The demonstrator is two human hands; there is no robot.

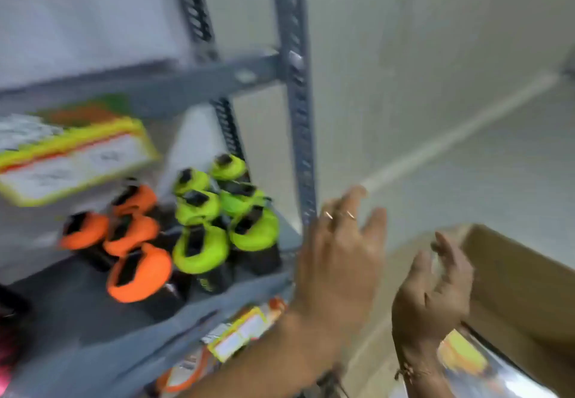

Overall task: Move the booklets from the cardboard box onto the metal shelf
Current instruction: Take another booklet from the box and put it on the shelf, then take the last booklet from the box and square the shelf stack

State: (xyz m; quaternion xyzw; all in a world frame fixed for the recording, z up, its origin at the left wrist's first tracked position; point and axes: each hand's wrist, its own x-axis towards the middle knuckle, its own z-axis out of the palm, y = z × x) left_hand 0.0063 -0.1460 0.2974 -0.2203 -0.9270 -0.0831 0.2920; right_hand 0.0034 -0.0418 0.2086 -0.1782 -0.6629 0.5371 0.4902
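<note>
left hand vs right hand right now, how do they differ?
The left hand shows its back with fingers spread, beside the shelf post; the right hand is edge-on with fingers curled, at the cardboard box. Rings show on the left only. Both are empty and blurred.

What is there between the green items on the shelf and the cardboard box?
In the head view, the shelf's grey upright post and both empty hands, left hand and right hand, lie between the green items and the box.
</note>
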